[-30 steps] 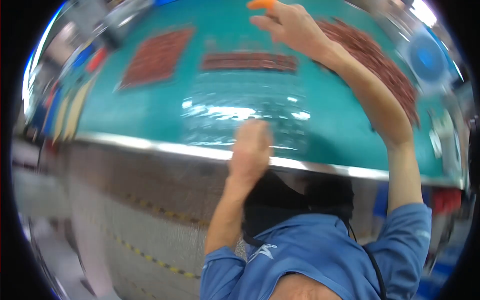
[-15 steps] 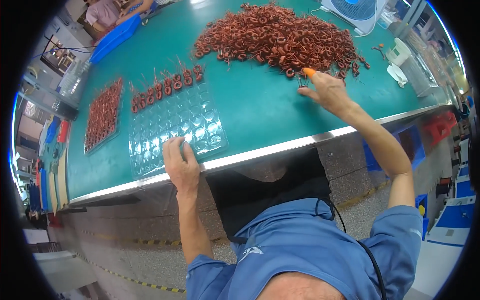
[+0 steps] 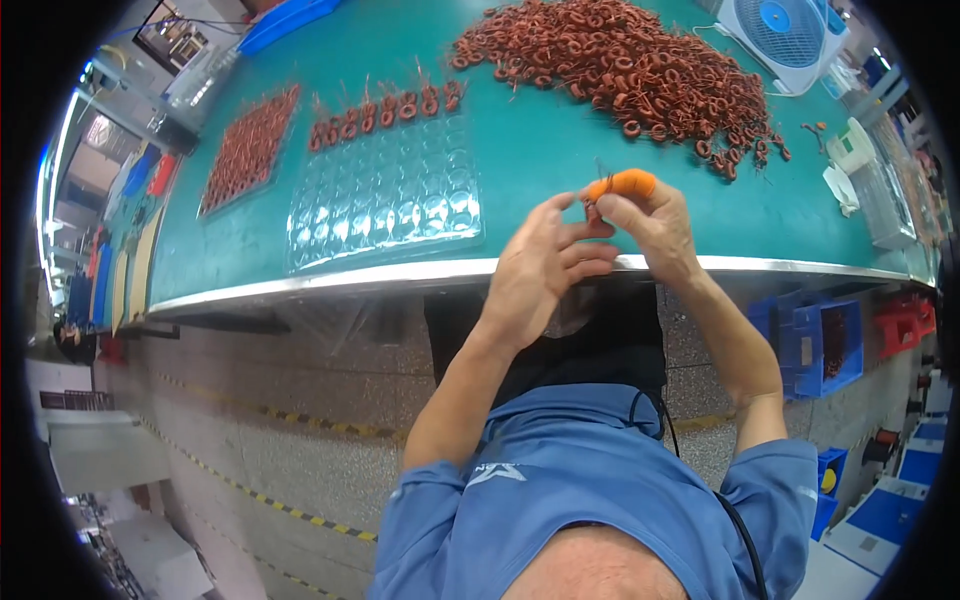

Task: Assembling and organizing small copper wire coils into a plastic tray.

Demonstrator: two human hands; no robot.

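Observation:
Above the table's front edge, my two hands meet around a small copper-wound ring coil (image 3: 597, 214) with thin wire leads sticking up. My right hand (image 3: 655, 225) pinches it between the thumb and the index finger, which wears an orange finger cot (image 3: 628, 184). From the other side my left hand (image 3: 535, 265) grips the coil with its fingertips, its lower fingers partly spread. Fingers cover much of the coil. Left of my hands lies a clear plastic tray (image 3: 385, 210) with round pockets; several coils (image 3: 387, 108) stand along its far edge, leads upward.
A big heap of similar coils (image 3: 620, 60) covers the far middle of the green table (image 3: 520, 140). A filled tray of coils (image 3: 252, 150) lies at the left. A fan (image 3: 780, 28) and a white container (image 3: 850, 145) stand at the right, a blue bin (image 3: 290, 25) far left.
My right hand has drawn back from the heap toward the table's front edge with a coil. My left hand has left the clear tray and moved right to meet it.

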